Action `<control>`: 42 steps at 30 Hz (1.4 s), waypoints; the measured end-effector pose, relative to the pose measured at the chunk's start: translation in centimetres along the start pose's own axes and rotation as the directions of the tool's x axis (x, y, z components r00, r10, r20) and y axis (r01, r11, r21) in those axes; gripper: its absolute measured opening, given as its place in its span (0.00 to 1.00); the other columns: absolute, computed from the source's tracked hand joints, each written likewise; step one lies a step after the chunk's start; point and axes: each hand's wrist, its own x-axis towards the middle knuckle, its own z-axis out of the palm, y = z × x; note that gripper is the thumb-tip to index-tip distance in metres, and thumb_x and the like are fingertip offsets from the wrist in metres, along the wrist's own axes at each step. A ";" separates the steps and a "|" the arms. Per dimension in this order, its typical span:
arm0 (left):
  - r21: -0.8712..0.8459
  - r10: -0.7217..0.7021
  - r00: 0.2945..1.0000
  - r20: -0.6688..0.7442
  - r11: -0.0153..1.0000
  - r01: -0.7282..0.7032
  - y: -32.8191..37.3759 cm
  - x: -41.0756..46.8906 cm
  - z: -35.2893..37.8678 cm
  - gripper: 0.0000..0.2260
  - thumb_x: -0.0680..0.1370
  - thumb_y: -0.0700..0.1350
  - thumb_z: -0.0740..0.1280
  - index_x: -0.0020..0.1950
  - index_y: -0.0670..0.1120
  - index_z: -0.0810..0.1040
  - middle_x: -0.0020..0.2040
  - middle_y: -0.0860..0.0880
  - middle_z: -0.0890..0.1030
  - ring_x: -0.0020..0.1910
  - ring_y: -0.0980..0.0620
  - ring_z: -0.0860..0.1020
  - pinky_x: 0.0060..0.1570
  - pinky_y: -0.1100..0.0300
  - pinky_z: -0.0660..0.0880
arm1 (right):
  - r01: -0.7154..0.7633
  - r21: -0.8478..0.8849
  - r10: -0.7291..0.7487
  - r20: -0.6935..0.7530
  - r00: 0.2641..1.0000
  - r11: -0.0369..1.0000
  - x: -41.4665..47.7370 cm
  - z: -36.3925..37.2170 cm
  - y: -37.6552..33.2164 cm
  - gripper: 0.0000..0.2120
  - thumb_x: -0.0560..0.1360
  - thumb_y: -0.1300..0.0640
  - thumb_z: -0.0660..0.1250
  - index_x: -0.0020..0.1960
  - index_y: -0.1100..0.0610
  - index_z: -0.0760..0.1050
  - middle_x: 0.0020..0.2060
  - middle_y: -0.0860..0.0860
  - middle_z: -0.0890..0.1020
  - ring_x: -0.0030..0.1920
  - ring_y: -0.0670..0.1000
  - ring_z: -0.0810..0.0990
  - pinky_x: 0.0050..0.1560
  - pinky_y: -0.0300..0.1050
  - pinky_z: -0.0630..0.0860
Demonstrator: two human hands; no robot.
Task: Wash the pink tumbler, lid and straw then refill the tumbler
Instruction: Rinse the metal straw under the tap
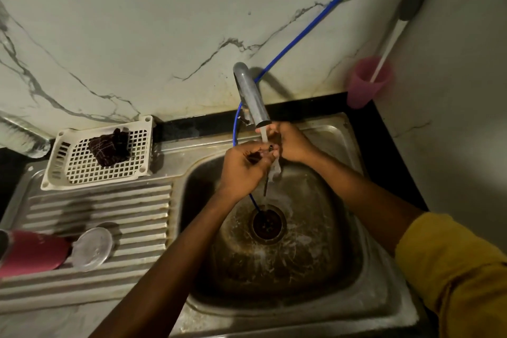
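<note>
L hand: left hand (244, 164) over sink bowl; fingers curled round thin dark straw (265, 186), gripping its upper part. Straw near upright, lower end hangs toward drain.
R hand: right hand (292, 143) just beside left hand, under spout; fingers bent at straw top, in the stream. Whether they pinch it: cannot tell.
Tap: curved steel tap (251, 96) running; water falls past both hands to round drain (268, 223).
Sink: stainless steel sink (343, 241), ribbed drainboard (109, 208) on L side.
Tumbler: pink tumbler (30, 252) on drainboard, far L, well apart from hands; appears to lie on its side (blurred, edge of view).
Lid: clear round lid (93, 248) on drainboard, just beside tumbler.
Basket: white plastic basket (63, 162) behind drainboard, w/ dark scrub pad (111, 147) inside.
Corner: pink plastic cup (367, 85) on black counter (389, 151); white-handled brush (389, 46) stands in it.
Hose: thin blue hose (301, 33) runs down the wall, behind tap, into drain.
</note>
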 end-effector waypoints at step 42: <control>-0.002 -0.148 0.983 -0.106 0.989 0.148 -1.6 -1.6 1.3 0.12 0.79 0.35 0.69 0.48 0.54 0.83 0.44 0.53 0.86 0.46 0.55 0.84 0.51 0.53 0.81 | 0.337 -0.367 -0.336 0.069 0.939 0.867 -3.8 -2.1 -6.0 0.05 0.74 0.57 0.74 0.51 0.54 0.85 0.44 0.49 0.86 0.43 0.44 0.84 0.53 0.43 0.82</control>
